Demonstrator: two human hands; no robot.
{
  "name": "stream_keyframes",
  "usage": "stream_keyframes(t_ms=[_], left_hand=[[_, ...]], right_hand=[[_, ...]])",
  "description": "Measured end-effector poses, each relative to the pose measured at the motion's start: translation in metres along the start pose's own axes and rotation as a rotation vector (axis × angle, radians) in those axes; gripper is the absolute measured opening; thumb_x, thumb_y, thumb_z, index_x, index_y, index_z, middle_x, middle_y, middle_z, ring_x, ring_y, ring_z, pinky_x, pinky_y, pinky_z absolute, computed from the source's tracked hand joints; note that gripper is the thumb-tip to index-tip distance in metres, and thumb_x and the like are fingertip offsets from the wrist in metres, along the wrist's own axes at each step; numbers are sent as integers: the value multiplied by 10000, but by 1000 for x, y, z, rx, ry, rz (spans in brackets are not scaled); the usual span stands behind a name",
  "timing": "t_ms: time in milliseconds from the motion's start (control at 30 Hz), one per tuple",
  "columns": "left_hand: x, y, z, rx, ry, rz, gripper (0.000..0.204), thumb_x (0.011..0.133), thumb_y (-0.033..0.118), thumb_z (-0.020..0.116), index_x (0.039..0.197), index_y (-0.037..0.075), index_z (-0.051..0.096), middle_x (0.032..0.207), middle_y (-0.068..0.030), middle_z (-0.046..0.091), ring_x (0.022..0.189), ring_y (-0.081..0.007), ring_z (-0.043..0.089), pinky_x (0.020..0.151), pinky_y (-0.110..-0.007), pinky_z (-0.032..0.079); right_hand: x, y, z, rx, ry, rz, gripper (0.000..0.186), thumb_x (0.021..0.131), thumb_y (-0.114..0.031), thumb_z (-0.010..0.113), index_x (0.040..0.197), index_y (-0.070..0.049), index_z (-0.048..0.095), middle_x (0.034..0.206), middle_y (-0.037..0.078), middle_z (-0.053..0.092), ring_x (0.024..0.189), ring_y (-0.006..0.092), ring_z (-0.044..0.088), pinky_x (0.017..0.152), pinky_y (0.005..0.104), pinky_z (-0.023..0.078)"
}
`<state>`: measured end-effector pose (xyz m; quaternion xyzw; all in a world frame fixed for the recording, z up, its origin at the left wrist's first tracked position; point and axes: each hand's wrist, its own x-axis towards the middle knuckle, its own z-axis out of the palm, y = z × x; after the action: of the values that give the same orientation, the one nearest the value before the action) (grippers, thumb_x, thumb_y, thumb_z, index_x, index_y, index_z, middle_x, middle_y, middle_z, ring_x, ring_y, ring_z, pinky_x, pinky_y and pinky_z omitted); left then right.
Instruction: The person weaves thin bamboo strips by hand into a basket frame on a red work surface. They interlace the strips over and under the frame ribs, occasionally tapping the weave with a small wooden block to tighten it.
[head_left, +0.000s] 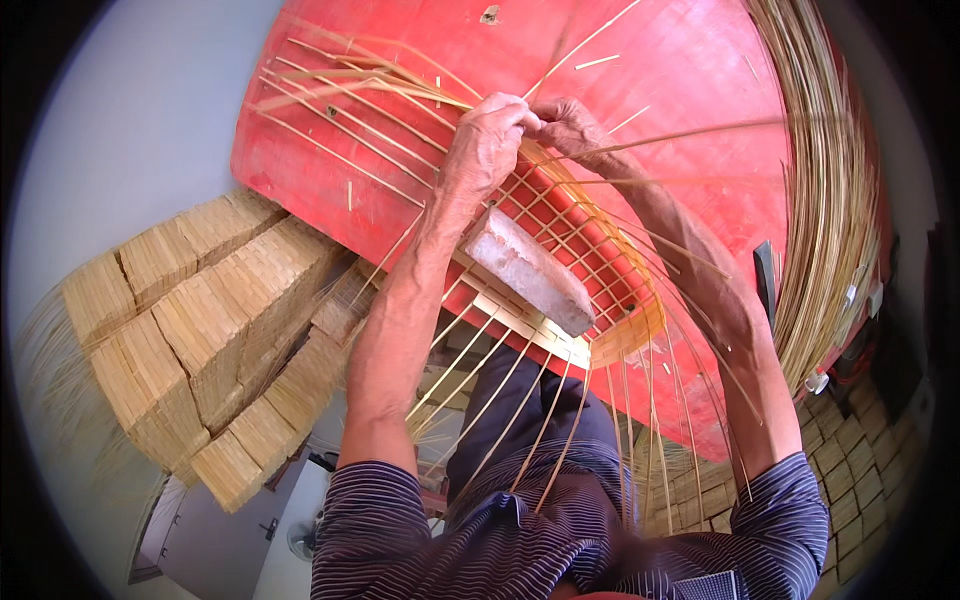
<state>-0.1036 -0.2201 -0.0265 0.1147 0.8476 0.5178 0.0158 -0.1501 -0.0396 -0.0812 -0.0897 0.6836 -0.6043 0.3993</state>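
My left hand (492,135) is closed on thin bamboo strips (440,98) at the upper corner of a half-woven lattice (566,220). My right hand (566,128) is closed beside it, fingertips at the same strips; what exactly they pinch is partly hidden. A wide yellowish band (639,332) curves along the lattice's right and lower right. A long pale brick (528,270) lies on the lattice. Loose strip ends radiate from its sides over the red board (690,80) and down across my lap.
Stacked bundles of cut bamboo slats (175,330) stand at the left. A long bundle of thin strips (820,230) lies along the board's right edge. A dark flat tool (765,275) is beside my right forearm. A pale door (225,530) shows at lower left, bamboo stacks at lower right.
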Motion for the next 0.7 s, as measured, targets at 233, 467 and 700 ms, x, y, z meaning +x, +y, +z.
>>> stream_keyframes(t_ms=[233, 467, 700], left_hand=[[-65, -36, 66, -193, 383, -865, 402, 894, 116, 650, 1261, -38, 598, 907, -109, 717, 759, -153, 670, 691, -332, 556], [-61, -37, 101, -38, 542, -754, 324, 871, 174, 725, 1135, -2, 656, 987, -202, 724, 940, -353, 705, 831, -428, 539], [-47, -12, 99, -35, 529, -831, 293, 869, 171, 750, 1097, -2, 689, 987, -154, 750, 909, -277, 729, 796, -395, 560]], right_hand=[[0, -7, 1, 16, 47, 59, 257, 957, -217, 633, 1049, 8, 719, 922, 59, 727, 901, 152, 675, 792, 335, 547], [3, 7, 5, 125, 39, 113, 141, 930, -117, 646, 982, -5, 714, 929, 63, 719, 915, 166, 684, 861, 331, 554], [-1, 20, -10, 93, 27, 73, 136, 910, -116, 655, 939, -5, 728, 867, 36, 717, 857, 128, 663, 828, 308, 542]])
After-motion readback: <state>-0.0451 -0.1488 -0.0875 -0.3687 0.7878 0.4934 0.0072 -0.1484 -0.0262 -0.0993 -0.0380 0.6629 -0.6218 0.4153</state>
